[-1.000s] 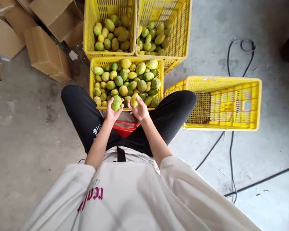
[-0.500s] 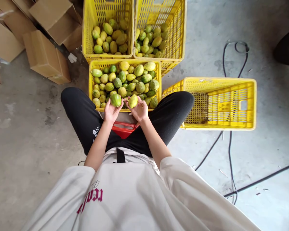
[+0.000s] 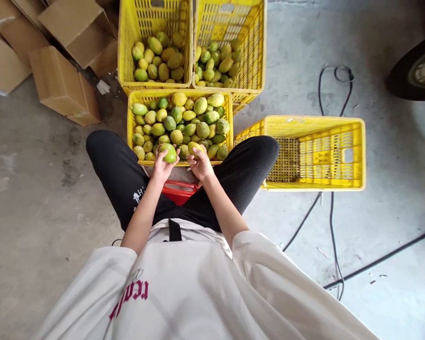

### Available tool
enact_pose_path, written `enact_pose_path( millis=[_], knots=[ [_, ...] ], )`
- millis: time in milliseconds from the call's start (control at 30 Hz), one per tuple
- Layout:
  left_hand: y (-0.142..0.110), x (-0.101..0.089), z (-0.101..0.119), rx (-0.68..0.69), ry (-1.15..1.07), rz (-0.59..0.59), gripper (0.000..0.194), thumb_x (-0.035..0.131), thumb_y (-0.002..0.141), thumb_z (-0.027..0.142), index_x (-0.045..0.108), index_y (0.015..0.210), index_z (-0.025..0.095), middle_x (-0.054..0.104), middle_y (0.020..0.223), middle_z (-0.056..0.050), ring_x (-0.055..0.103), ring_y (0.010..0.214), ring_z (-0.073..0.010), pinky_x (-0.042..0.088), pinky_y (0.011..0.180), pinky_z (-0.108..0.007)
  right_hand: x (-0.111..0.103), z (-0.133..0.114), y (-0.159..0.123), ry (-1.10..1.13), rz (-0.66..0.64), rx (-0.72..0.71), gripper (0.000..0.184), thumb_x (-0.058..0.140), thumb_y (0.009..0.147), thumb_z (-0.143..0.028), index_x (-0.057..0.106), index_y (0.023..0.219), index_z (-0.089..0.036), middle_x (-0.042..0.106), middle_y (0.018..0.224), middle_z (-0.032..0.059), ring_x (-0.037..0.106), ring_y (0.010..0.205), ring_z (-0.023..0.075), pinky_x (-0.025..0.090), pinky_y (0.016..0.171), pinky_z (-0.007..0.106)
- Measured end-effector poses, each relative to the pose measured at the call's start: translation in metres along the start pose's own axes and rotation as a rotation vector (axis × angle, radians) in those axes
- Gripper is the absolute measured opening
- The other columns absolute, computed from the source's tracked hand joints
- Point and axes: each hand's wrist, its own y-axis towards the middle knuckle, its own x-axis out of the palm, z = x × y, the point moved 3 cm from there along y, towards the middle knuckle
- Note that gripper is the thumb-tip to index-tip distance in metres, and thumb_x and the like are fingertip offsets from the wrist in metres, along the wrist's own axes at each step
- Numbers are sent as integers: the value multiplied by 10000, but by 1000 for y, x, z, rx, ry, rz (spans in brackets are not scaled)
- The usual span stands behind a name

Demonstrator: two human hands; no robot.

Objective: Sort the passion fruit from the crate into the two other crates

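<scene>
Left hand [image 3: 161, 166] and right hand [image 3: 201, 167] curl more closely around their fruit than half a second earlier; the yellow fruit [image 3: 195, 150] has tilted. Molded yellow plastic forms the front crate [image 3: 129, 123], with a rectangular rim and slotted walls. Smooth and bumpy oval fruits [image 3: 176, 137] fill it. Folded cardboard boxes [image 3: 58, 80] lie on the stained gray floor [image 3: 38, 212]. Both held fruits are positioned over the crate's near edge: the green fruit [image 3: 169, 154] within the left hand's grip, the yellow fruit within the right's. Hands are apart. The green fruit is rounded and glossy; the yellow fruit is narrower.
</scene>
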Motion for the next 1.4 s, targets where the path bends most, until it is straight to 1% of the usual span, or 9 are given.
enact_pose_path(
  millis=[233, 367, 533, 633, 767, 933, 1033, 1167, 1400],
  knots=[
    [3, -4, 0, -34, -18, 23, 365, 541, 1057, 373, 682, 1356, 219, 817, 1123, -118, 820, 970, -261, 655, 854, -372, 6, -1, -1, 45, -81, 16, 359, 817, 823, -360, 482, 931, -292, 707, 910, -37, 723, 804, 181, 566, 586, 253],
    [6, -6, -1, -1, -44, 25, 397, 519, 1049, 278, 672, 1409, 213, 823, 1216, -125, 807, 1136, -283, 639, 1010, -449, 4, -4, -1, 28, -118, -5, 256, 748, 840, -326, 536, 982, -310, 756, 1015, -20, 780, 1015, 234, 660, 738, 334],
    [14, -12, -4, 26, -35, 86, 142, 610, 1078, 280, 725, 1126, 212, 811, 1005, -51, 802, 942, -190, 655, 886, -305, 2, 0, 1, -25, -148, -47, 329, 756, 818, -213, 563, 1055, -336, 778, 1157, -45, 775, 1161, 202, 656, 884, 328],
    [16, -16, -2, 69, -34, 166, 161, 672, 1063, 331, 707, 959, 213, 746, 857, -14, 764, 820, -148, 640, 805, -239, -3, 2, 6, 5, -68, -57, 347, 767, 836, -210, 589, 1107, -335, 783, 1108, -48, 773, 1043, 169, 637, 834, 270],
    [12, -14, 0, 51, -45, 166, 79, 682, 1037, 239, 706, 972, 202, 757, 914, -23, 791, 889, -165, 649, 805, -245, -4, 4, 6, 16, -30, 19, 230, 755, 871, -240, 614, 1046, -291, 764, 954, -39, 703, 772, 138, 584, 646, 208],
    [9, -9, 0, -44, -18, 139, 120, 651, 1072, 272, 736, 1050, 190, 792, 956, -70, 771, 784, -159, 595, 612, -190, 1, 5, 2, -27, -23, 76, 202, 730, 881, -220, 604, 1030, -277, 738, 914, -39, 682, 701, 126, 491, 528, 175],
    [8, -8, 2, -18, -55, 121, 278, 546, 1116, 377, 755, 1124, 194, 804, 994, -98, 803, 926, -219, 657, 715, -264, 1, 2, 3, -15, -13, -2, 221, 738, 902, -245, 579, 1047, -294, 730, 933, -54, 702, 744, 129, 548, 611, 200],
    [6, -5, 6, 54, -127, 33, 366, 425, 1110, 257, 747, 1277, 202, 818, 1124, -106, 792, 1130, -251, 671, 976, -408, -1, -1, 6, -6, 1, -55, 178, 718, 970, -361, 589, 1081, -311, 753, 1004, -32, 767, 948, 179, 596, 688, 243],
    [13, -13, -1, 29, 9, 93, 214, 657, 1014, 202, 757, 1202, 230, 811, 1110, -52, 780, 1132, -218, 648, 972, -330, -4, 4, 9, -29, 14, -61, 241, 678, 976, -336, 630, 1212, -340, 774, 1171, -9, 768, 1136, 208, 648, 805, 306]
  ],
)
